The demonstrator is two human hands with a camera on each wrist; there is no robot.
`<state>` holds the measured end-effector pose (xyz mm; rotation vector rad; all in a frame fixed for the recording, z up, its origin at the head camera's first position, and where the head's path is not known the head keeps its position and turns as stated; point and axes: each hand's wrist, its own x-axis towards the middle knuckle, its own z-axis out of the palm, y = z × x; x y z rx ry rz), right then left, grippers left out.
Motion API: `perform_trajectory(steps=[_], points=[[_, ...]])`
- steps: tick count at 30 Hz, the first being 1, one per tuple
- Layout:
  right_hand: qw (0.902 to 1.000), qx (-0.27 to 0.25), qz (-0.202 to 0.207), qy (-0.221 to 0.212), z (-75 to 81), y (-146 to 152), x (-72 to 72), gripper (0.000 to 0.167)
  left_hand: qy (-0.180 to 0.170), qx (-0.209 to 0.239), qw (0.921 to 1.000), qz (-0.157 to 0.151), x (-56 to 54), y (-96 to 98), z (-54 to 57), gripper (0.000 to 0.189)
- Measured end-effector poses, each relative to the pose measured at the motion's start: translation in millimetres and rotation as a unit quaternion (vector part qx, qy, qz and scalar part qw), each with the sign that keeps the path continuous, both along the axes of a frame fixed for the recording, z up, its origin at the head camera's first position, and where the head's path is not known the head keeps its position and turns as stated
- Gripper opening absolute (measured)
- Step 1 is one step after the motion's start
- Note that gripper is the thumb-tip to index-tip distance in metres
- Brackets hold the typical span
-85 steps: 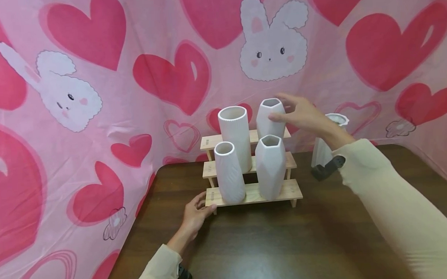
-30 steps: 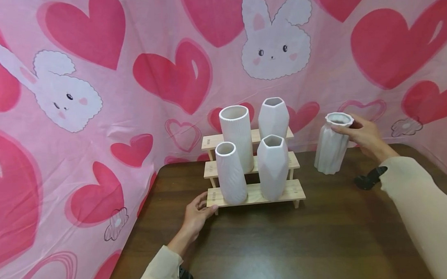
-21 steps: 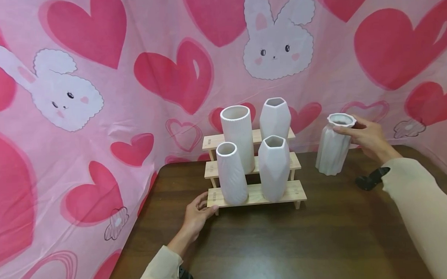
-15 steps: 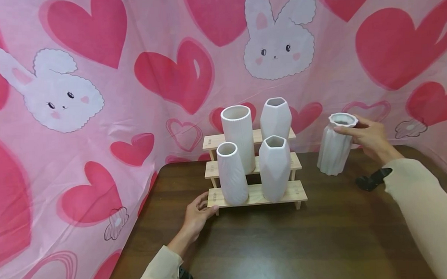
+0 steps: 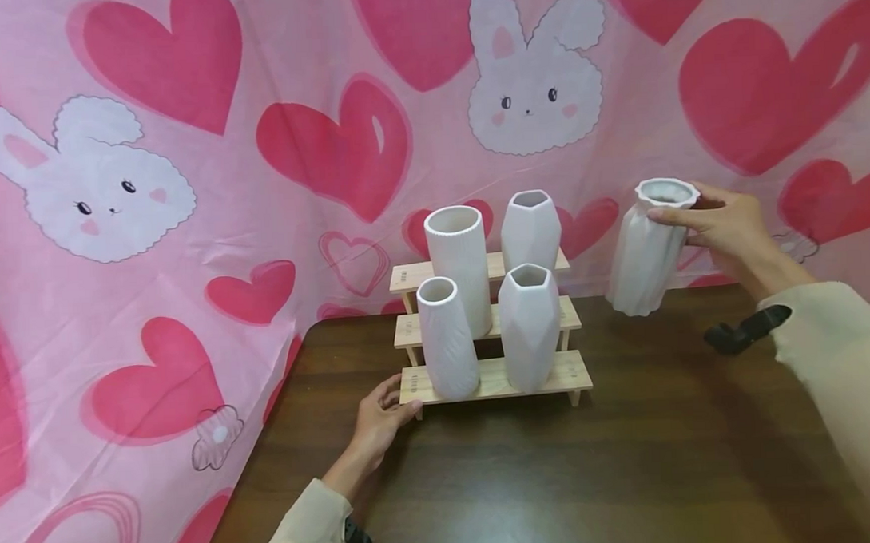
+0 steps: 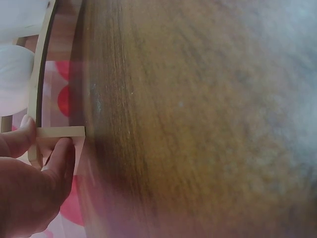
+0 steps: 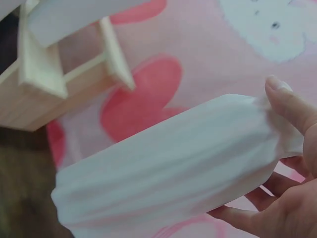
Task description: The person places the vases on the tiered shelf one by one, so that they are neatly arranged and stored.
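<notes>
A white fluted vase [image 5: 645, 256] with a scalloped rim hangs above the back right of the table, tilted slightly. My right hand [image 5: 735, 225] grips it round the neck; the right wrist view shows the vase's ribbed body [image 7: 168, 163] with thumb and fingers about its narrow end. My left hand [image 5: 379, 421] holds the left end of the lowest step of a three-tier wooden stand [image 5: 492, 381]. In the left wrist view, its thumb lies on the board's edge and its fingers are at the stand's leg [image 6: 62, 132].
On the stand are a smooth-rimmed round vase [image 5: 448, 343] and a faceted vase [image 5: 529, 332] in front, a ribbed cylinder vase [image 5: 458, 255] and another faceted vase [image 5: 531, 230] behind. Beyond the dark wooden table [image 5: 485, 477] hangs a pink heart-patterned cloth [image 5: 312, 36].
My right hand left the rear faceted vase, took hold of the fluted vase by its neck and raised it off the table. My left hand stayed on the stand.
</notes>
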<state>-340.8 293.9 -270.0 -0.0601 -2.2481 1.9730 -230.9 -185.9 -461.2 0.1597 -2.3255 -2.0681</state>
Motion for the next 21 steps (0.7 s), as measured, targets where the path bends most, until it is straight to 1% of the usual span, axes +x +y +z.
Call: perform_trajectory(steps=[3, 5, 7, 9, 14, 18, 21], points=[[0.9999, -0.006, 0.009, -0.003, 16.9, -4.3, 1.3, 0.073, 0.001, 0.008, 1.0000, -0.002, -0.3, -0.3, 0.4, 0.062], [0.9999, 0.005, 0.009, -0.005, 27.5, -7.1, 2.5, 0.074, 0.002, 0.011, 0.9999, -0.002, -0.3, -0.3, 0.9, 0.061], [0.9999, 0.005, 0.012, -0.009, 37.6, -10.0, 3.8, 0.076, 0.001, 0.016, 0.9999, -0.003, -0.1, 0.0, 1.6, 0.061], [0.9998, -0.006, 0.018, -0.009, 46.6, -13.7, 4.8, 0.077, 0.001, 0.015, 0.9999, -0.004, -0.2, 0.2, 1.9, 0.061], [0.9993, -0.015, 0.034, -0.011, 65.6, -24.1, 5.2, 0.081, 0.001, 0.009, 1.0000, -0.002, -0.8, 0.4, 1.2, 0.061], [0.9990, -0.004, 0.042, -0.016, 78.4, -34.9, 4.1, 0.083, 0.000, 0.002, 1.0000, -0.004, -1.3, -0.1, 0.9, 0.061], [0.9986, -0.013, 0.052, -0.005, 87.8, -44.9, 1.7, 0.083, 0.001, 0.000, 1.0000, -0.007, -1.2, 0.2, 1.7, 0.061]])
